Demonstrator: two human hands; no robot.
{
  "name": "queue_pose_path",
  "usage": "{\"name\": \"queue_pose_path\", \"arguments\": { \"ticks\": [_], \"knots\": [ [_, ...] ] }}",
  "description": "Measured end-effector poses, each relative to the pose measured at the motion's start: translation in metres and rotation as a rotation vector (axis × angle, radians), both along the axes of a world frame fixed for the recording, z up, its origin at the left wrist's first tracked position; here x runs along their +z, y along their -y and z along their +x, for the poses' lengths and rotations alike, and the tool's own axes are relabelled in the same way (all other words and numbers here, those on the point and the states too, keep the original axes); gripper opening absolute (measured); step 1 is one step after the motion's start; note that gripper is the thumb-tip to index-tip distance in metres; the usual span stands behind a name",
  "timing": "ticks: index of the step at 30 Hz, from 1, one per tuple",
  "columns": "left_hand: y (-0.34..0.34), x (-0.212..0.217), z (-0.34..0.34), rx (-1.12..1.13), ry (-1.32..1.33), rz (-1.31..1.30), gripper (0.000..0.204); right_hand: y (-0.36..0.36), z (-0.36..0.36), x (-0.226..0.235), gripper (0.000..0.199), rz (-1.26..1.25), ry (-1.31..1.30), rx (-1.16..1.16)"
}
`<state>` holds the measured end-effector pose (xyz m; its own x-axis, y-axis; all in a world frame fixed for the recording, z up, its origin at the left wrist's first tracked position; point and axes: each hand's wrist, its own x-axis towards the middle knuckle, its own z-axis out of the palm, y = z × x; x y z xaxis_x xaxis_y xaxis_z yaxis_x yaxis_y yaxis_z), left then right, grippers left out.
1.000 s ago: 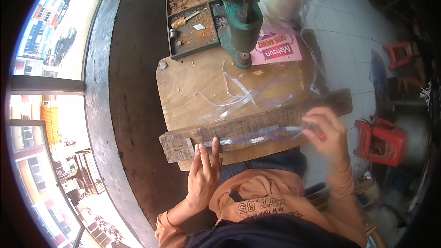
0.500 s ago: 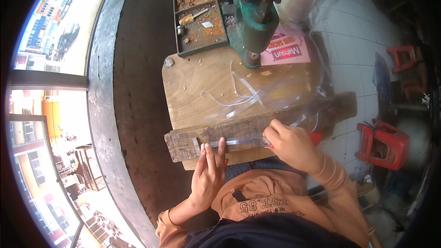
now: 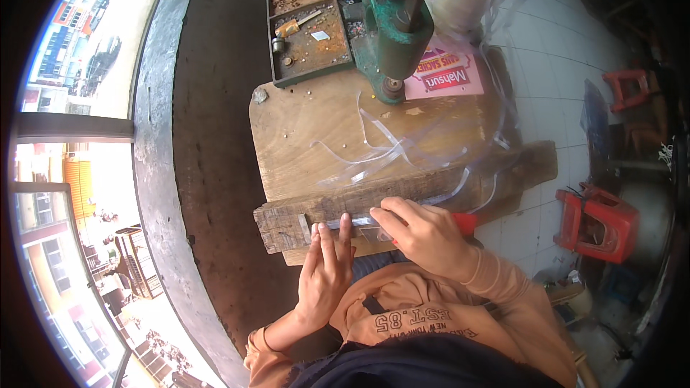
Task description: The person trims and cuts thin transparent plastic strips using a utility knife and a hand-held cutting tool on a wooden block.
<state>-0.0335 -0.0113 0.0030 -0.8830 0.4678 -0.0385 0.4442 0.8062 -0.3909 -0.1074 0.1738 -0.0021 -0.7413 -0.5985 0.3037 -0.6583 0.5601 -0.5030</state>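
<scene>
- Left hand [image 3: 323,284]: fingers stretched out, fingertips pressing down on a clear plastic strip [image 3: 361,221] beside a small flat metal piece [image 3: 305,228] at the beam's left end.
- Right hand [image 3: 435,241]: closed around a red-handled tool [image 3: 466,223], whose handle juts out past the outer side of the hand; its working end is mostly hidden. The two hands are near each other but not touching.
- The strip lies lengthwise along a rough wooden beam [image 3: 532,163], showing between the hands and again beyond the right one, where it curves up and away.
- Under the beam is a pale wooden board [image 3: 287,129], with loose clear strips [image 3: 392,149] tangled across it.
- At the board's far side stands a green metal press [image 3: 406,50]; a pink printed sheet [image 3: 460,86] lies just beside its foot.
- Left of the press sits a compartmented metal tray [image 3: 316,75] holding an orange-handled tool [image 3: 289,29] and scraps.
- Off to the right, a red plastic stool [image 3: 604,224] is on the pale tiled floor [image 3: 535,72].
</scene>
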Motion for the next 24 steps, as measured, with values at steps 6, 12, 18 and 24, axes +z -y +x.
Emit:
{"name": "queue_pose_path", "arguments": {
  "ticks": [6, 12, 18, 24],
  "knots": [
    [-0.002, -0.001, -0.001, 0.034, 0.053, 0.044, 0.042, 0.017, 0.004, -0.002, 0.013, 0.064, 0.031, -0.053],
    [-0.001, -0.003, 0.004, 0.064, 0.044, 0.066, 0.041, 0.029, 0.011, 0.006, 0.009, 0.21, -0.107, -0.135],
    [0.0, -0.003, 0.003, 0.066, 0.09, 0.091, 0.041, 0.027, 0.009, 0.003, 0.009, 0.308, -0.125, -0.208],
    [-0.002, 0.0, 0.001, 0.073, 0.076, 0.066, 0.042, 0.018, 0.01, 0.011, 0.01, 0.323, -0.155, -0.138]
  ]
}}
